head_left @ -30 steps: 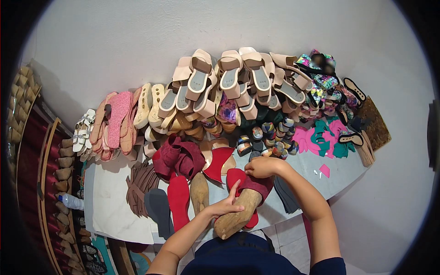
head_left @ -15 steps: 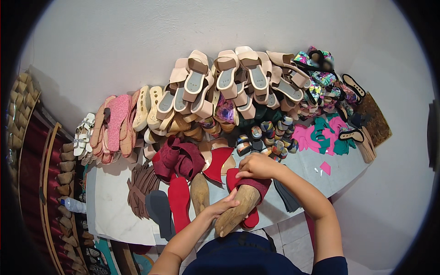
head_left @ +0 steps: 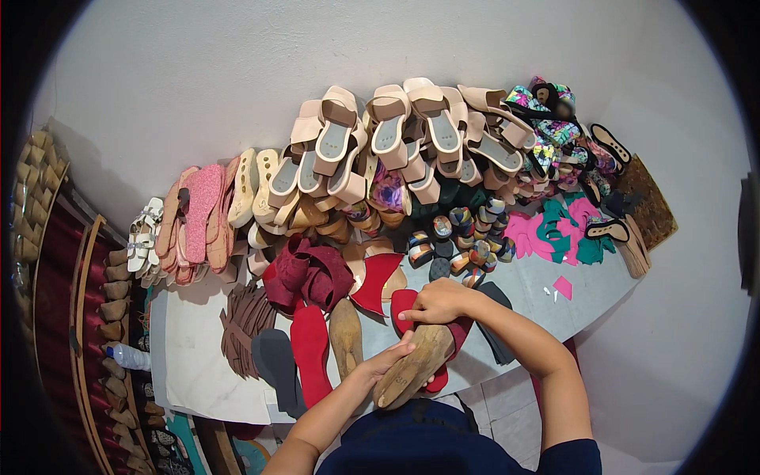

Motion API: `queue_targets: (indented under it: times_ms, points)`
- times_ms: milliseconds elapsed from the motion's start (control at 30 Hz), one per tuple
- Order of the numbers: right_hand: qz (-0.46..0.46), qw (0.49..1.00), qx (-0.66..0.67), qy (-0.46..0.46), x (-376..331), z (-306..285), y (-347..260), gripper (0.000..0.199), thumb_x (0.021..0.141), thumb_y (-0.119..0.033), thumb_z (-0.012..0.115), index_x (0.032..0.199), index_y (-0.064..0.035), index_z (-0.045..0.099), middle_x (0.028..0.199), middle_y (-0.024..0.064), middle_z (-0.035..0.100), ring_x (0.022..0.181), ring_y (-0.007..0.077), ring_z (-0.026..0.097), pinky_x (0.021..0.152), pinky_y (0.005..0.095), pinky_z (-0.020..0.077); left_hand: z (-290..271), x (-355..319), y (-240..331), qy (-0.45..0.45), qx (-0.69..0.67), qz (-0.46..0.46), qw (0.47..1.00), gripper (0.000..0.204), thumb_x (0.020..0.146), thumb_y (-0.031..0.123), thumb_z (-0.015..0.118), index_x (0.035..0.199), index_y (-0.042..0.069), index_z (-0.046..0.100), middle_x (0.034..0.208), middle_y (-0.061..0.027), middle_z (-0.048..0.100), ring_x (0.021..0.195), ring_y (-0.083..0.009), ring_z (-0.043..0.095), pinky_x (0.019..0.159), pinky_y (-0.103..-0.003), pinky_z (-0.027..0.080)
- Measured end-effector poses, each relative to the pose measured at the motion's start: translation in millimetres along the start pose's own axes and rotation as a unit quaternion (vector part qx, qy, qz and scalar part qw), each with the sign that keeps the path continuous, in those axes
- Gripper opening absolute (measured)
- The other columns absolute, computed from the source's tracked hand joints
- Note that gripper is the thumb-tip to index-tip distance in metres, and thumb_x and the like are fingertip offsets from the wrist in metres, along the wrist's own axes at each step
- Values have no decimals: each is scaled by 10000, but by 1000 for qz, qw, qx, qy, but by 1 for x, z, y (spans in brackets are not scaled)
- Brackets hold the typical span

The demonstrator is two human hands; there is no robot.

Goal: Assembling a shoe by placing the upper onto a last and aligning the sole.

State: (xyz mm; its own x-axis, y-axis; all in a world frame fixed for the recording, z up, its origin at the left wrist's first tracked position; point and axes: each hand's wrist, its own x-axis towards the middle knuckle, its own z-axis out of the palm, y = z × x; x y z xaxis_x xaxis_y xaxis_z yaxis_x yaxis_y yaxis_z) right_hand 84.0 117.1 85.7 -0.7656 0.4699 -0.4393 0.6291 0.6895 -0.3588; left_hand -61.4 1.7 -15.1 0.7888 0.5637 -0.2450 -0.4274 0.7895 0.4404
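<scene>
A wooden shoe last [head_left: 413,366] is tilted over the table's near edge, its heel end toward me. My left hand [head_left: 384,362] grips its left side, thumb on top and other fingers mostly hidden beneath. Over the far end of the last, my right hand [head_left: 438,302] has its fingers closed on the dark red shoe upper [head_left: 458,332] wrapped round it; that hand covers much of the upper. Under the last lies a red insole [head_left: 402,303], partly hidden. Another wooden last [head_left: 346,336] lies to the left, next to a red insole [head_left: 309,348] and a dark grey sole [head_left: 275,362].
Dark red uppers [head_left: 317,273] and brown strips [head_left: 249,326] lie left on the table [head_left: 206,380]. Beige heeled sandals [head_left: 388,134] are piled against the wall. Patterned heels [head_left: 479,253] and pink and green scraps [head_left: 554,229] lie right; dark grey soles [head_left: 495,317] are beside my right forearm.
The last has turned in my hands, showing more of its underside and less of the dark red upper. My right hand has shifted slightly down and left over the far end.
</scene>
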Motion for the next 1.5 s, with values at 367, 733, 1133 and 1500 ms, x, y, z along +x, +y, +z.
queue_targets:
  times_ms: [367, 733, 1133, 1500]
  points:
    - [5, 999, -34, 16, -3, -5, -4, 642, 781, -644, 273, 706, -153, 679, 655, 143, 602, 661, 310, 581, 608, 385, 448, 4, -5, 6, -18, 55, 28, 998, 758, 798, 358, 554, 1316, 113, 58, 1099, -196, 446, 859, -312, 577, 726, -394, 500]
    - [-19, 997, -36, 60, -5, -1, -3, 676, 779, -623, 317, 557, -60, 618, 574, 174, 565, 576, 336, 558, 557, 408, 441, -5, -3, -4, -36, 44, 23, 998, 779, 817, 336, 546, 1324, 141, -12, 1105, -196, 449, 873, -293, 578, 735, -381, 495]
    - [-83, 948, -59, 303, 0, 4, 20, 498, 843, -401, 389, 558, -36, 572, 548, 141, 535, 592, 300, 532, 666, 382, 403, -14, 2, 2, -1, 180, 69, 981, 945, 772, 326, 602, 1335, 148, -136, 1288, -183, 238, 965, -270, 537, 789, -361, 463]
    - [-69, 893, 121, 428, 3, 17, 34, 477, 884, -392, 329, 892, -10, 614, 773, 171, 605, 782, 259, 578, 789, 339, 408, -10, -6, 9, 30, 150, 75, 985, 932, 747, 329, 624, 1339, 185, -81, 1239, -206, 307, 948, -304, 539, 777, -406, 468]
